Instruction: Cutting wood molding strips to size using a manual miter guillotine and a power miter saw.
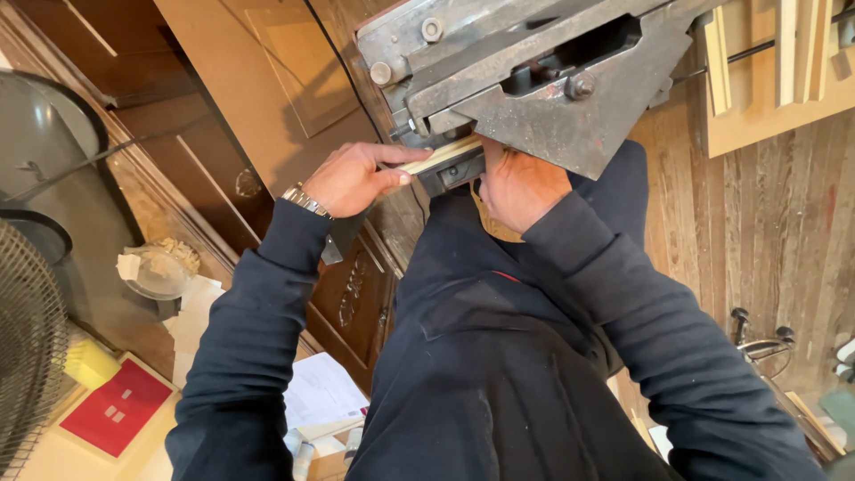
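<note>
Right hand (521, 183) fingers hidden under metal machine (543, 80), wood strip (441, 155) end hidden, fan (27, 356) cut off

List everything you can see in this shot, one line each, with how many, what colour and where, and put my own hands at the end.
metal machine: one, grey and worn, top centre
wooden strip: one, pale, at the machine's lower edge, between both hands
dark wood panelled furniture: one, brown, left of centre
wood plank floor: brown, right side
pale wooden boards: several, top right
glass bowl: one, clear, left
fan grille: one, dark wire, far left
red card: one, lower left
papers: a few, white, bottom centre
wristwatch: one, silver, left wrist
left hand: pinching the strip
right hand: against the machine's underside, fingers hidden
</note>
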